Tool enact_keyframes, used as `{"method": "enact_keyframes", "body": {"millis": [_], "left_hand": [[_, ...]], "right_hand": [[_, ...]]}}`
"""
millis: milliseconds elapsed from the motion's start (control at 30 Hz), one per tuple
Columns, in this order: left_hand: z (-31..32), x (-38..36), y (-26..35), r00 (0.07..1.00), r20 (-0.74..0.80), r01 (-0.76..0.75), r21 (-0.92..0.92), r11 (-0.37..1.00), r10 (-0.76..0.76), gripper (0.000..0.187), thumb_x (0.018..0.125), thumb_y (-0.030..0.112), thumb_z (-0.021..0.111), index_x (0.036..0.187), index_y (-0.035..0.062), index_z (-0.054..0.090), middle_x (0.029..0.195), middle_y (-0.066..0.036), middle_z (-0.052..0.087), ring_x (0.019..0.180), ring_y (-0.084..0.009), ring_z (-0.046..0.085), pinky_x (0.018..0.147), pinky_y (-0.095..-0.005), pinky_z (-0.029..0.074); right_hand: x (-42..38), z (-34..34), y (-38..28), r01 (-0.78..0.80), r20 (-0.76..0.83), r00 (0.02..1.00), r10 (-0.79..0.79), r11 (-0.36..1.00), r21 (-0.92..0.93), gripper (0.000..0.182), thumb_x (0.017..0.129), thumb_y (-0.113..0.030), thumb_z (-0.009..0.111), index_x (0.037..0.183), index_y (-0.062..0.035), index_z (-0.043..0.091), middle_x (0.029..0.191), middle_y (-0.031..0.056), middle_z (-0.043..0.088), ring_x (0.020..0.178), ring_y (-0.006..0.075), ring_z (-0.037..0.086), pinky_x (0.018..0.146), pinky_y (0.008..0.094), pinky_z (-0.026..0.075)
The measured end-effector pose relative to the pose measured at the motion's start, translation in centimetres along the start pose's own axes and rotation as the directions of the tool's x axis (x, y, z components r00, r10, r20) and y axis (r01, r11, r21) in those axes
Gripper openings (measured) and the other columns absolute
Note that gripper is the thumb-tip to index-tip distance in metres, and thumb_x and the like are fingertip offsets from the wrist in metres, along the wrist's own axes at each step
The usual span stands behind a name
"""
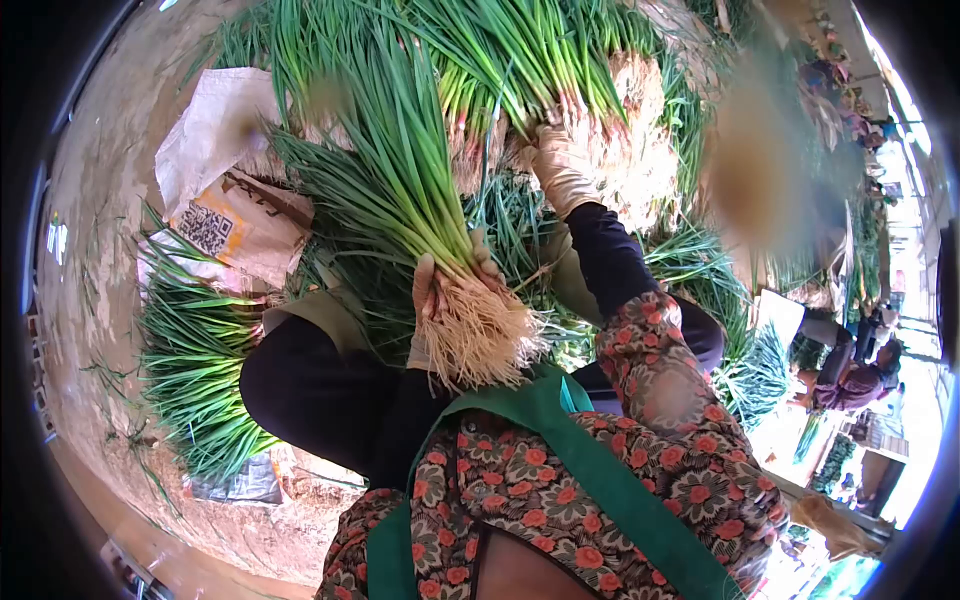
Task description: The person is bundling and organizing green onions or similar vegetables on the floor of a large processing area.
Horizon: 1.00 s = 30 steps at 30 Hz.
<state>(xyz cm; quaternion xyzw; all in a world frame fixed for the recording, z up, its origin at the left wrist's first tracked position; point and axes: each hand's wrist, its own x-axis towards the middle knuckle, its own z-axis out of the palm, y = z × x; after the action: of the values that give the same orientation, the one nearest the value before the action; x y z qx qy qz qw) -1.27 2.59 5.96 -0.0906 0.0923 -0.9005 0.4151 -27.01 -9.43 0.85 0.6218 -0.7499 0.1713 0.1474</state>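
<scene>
My left hand, in a pale glove, is wrapped round a bunch of green onions just above the roots. The long green leaves fan up and left, and the tangled pale roots hang toward my lap. Farther forward, my gloved right hand has its fingers curled in at the stem bases of a big heap of green onions, closed on some stems there. Its fingertips are partly hidden among the stems.
More green onions lie to my left beside a torn paper sack printed with a QR code. Loose leaves lie at my right knee. Farther right, a person sits near other onion piles. Blurry spots cover part of the view.
</scene>
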Motion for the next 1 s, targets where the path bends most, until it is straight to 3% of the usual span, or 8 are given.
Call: {"method": "enact_keyframes", "body": {"millis": [167, 467, 533, 633, 767, 833, 900, 1000], "left_hand": [[-0.4, 0.6, 0.7, 0.985, -0.172, -0.002, 0.157, 0.988, 0.029, 0.067, 0.093, 0.048, 0.051, 0.138, 0.0008, 0.037, 0.127, -0.018, 0.053, 0.112, -0.0294, 0.055, 0.099, -0.0456, 0.044], [-0.2, 0.5, 0.7, 0.967, -0.249, 0.062, 0.417, 0.907, 0.048, 0.054, 0.093, 0.042, 0.053, 0.124, -0.0019, 0.051, 0.116, -0.017, 0.058, 0.100, -0.0278, 0.059, 0.089, -0.0424, 0.052], [3.4, 1.7, -1.2, 0.931, -0.339, -0.132, 0.024, 0.991, 0.133, 0.051, 0.093, 0.042, 0.053, 0.120, -0.0014, 0.052, 0.112, -0.015, 0.057, 0.102, -0.0266, 0.057, 0.093, -0.0419, 0.050], [0.0, 1.0, 0.2, 0.984, -0.164, -0.013, 0.323, 0.946, 0.070, 0.046, 0.092, 0.041, 0.053, 0.113, -0.0001, 0.052, 0.104, -0.012, 0.055, 0.104, -0.0251, 0.053, 0.096, -0.0412, 0.046], [0.8, 0.9, 0.0, 0.992, -0.122, 0.055, 0.257, 0.965, -0.024, 0.051, 0.093, 0.042, 0.052, 0.122, 0.0000, 0.047, 0.107, -0.012, 0.055, 0.103, -0.0252, 0.054, 0.094, -0.0417, 0.047], [1.3, 0.6, -0.1, 0.997, -0.076, 0.047, 0.172, 0.984, -0.034, 0.052, 0.094, 0.042, 0.051, 0.126, 0.0010, 0.046, 0.107, -0.011, 0.054, 0.102, -0.0245, 0.053, 0.095, -0.0416, 0.045], [1.0, -0.3, -0.1, 0.996, -0.095, 0.008, 0.053, 0.999, -0.003, 0.051, 0.095, 0.041, 0.050, 0.129, 0.0031, 0.045, 0.108, -0.009, 0.052, 0.100, -0.0231, 0.052, 0.098, -0.0411, 0.040], [-4.0, 0.1, 3.6, 0.975, -0.073, 0.212, 0.006, 0.977, -0.211, 0.059, 0.095, 0.048, 0.045, 0.136, 0.0049, 0.040, 0.122, -0.012, 0.048, 0.105, -0.0220, 0.050, 0.099, -0.0425, 0.037]], "right_hand": [[-2.8, -4.0, -1.9, -0.675, 0.727, 0.678, 0.107, 0.484, 0.558, 0.034, 0.082, -0.021, 0.073, 0.102, 0.0019, 0.060, 0.090, 0.0124, 0.066, 0.083, 0.0245, 0.063, 0.074, 0.0351, 0.053], [-9.9, -12.9, -7.0, 0.029, 0.499, 0.773, -0.392, 0.807, 0.589, 0.019, 0.092, -0.022, 0.057, 0.102, -0.0081, 0.067, 0.095, 0.0133, 0.066, 0.085, 0.0268, 0.064, 0.072, 0.0361, 0.052], [-11.2, -8.8, -4.8, 0.208, 0.299, 0.832, -0.468, 0.762, 0.613, 0.020, 0.093, -0.021, 0.055, 0.101, -0.0077, 0.067, 0.091, 0.0112, 0.067, 0.082, 0.0282, 0.065, 0.070, 0.0354, 0.053], [-11.0, -5.5, -1.4, -0.734, 0.751, 0.659, 0.045, 0.256, 0.629, 0.024, 0.098, -0.024, 0.051, 0.105, -0.0041, 0.063, 0.092, 0.0050, 0.068, 0.057, 0.0117, 0.054, 0.052, 0.0257, 0.048], [-7.5, -7.6, -7.6, -0.873, 0.878, 0.465, -0.115, -0.221, 0.434, 0.024, 0.096, -0.027, 0.056, 0.101, -0.0051, 0.064, 0.070, -0.0009, 0.059, 0.050, 0.0066, 0.045, 0.044, 0.0212, 0.039], [-6.9, -5.6, -9.4, -0.874, 0.870, 0.482, -0.103, -0.116, 0.471, 0.026, 0.095, -0.028, 0.058, 0.104, -0.0038, 0.064, 0.067, -0.0016, 0.057, 0.052, 0.0060, 0.046, 0.047, 0.0218, 0.039], [-8.9, -0.2, -9.6, -0.404, 0.457, 0.890, 0.001, 0.467, 0.787, 0.023, 0.094, -0.025, 0.058, 0.100, -0.0030, 0.064, 0.071, 0.0046, 0.063, 0.061, 0.0164, 0.057, 0.057, 0.0324, 0.047], [-10.8, -2.8, -8.4, -0.259, 0.688, 0.648, -0.326, 0.755, 0.602, 0.020, 0.091, -0.019, 0.057, 0.098, -0.0019, 0.064, 0.081, 0.0110, 0.068, 0.073, 0.0234, 0.062, 0.068, 0.0340, 0.049]]}}
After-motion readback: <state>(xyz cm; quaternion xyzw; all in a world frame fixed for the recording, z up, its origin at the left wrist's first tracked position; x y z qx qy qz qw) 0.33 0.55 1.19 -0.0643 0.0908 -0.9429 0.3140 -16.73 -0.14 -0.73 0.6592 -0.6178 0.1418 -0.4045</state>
